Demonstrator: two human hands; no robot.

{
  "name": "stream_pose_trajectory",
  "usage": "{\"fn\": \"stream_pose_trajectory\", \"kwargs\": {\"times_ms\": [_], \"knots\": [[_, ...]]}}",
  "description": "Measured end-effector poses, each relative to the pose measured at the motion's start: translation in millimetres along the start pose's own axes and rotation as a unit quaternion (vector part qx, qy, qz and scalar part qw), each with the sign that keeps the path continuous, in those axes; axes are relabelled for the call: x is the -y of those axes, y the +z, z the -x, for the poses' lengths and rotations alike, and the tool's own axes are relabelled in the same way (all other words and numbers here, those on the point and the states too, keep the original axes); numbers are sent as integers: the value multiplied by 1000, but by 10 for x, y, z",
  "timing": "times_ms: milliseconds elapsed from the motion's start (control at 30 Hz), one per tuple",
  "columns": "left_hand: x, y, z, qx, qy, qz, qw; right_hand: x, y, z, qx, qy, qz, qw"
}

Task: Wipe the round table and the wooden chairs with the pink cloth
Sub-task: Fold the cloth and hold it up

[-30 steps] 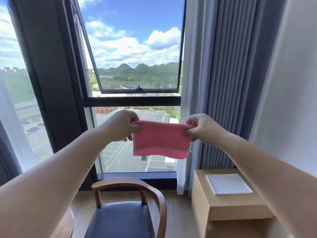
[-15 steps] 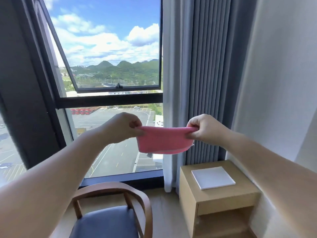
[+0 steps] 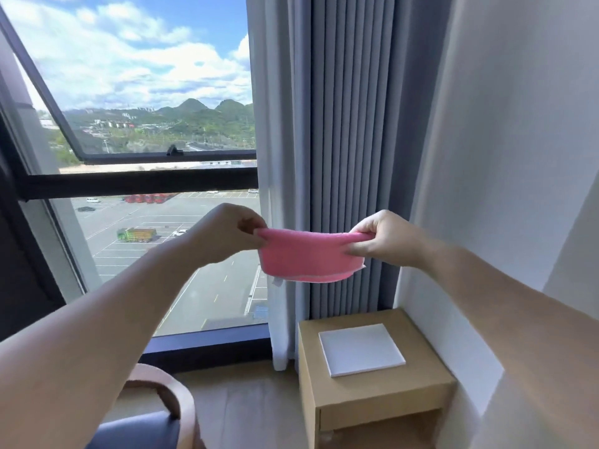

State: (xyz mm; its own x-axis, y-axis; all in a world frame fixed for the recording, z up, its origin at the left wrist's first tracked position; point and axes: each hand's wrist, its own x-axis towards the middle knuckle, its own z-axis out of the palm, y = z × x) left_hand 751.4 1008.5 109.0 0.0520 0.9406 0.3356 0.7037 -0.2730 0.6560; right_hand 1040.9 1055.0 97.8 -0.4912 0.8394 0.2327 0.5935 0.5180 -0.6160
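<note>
The pink cloth (image 3: pixel 308 256) hangs stretched in the air in front of the window and curtain, folded over into a short band. My left hand (image 3: pixel 223 234) pinches its left end and my right hand (image 3: pixel 384 238) pinches its right end. Both arms reach out at chest height. A wooden chair (image 3: pixel 171 400) with a curved backrest and dark blue seat shows at the bottom left, partly behind my left arm. The round table is out of sight.
A low wooden side cabinet (image 3: pixel 372 396) stands against the white wall at the lower right, with a white square pad (image 3: pixel 361 348) on top. Grey curtains (image 3: pixel 343 157) hang behind the cloth. A large dark-framed window (image 3: pixel 139 183) fills the left.
The view has swung to the right, so the chair and window slid left. The cloth, hanging longer a second ago, is now folded shorter between my hands.
</note>
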Motion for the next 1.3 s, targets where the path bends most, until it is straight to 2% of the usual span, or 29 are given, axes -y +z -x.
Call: {"fn": "stream_pose_trajectory", "kwargs": {"times_ms": [233, 533, 700, 933, 1067, 1300], "knots": [[-194, 529, -826, 0, 4, 25, 1000, -778, -496, -429, 26, 8, -45, 999], [213, 832, -2047, 12, 26, 44, 999, -1433, -612, -1358, -104, 22, -48, 993], [448, 1128, -2798, 17, 38, 114, 993, -1774, -640, -1807, -108, 77, -9, 991], [863, 1668, -3417, 47, 60, 59, 995, -2314, -563, -2226, -116, 106, 22, 987], [1128, 1999, -3713, 65, 23, 58, 996, -2781, -529, -2450, -121, 118, 15, 985], [1559, 2857, -3993, 20, -74, 24, 997, -3756, -263, -2867, -69, 127, -24, 989]]}}
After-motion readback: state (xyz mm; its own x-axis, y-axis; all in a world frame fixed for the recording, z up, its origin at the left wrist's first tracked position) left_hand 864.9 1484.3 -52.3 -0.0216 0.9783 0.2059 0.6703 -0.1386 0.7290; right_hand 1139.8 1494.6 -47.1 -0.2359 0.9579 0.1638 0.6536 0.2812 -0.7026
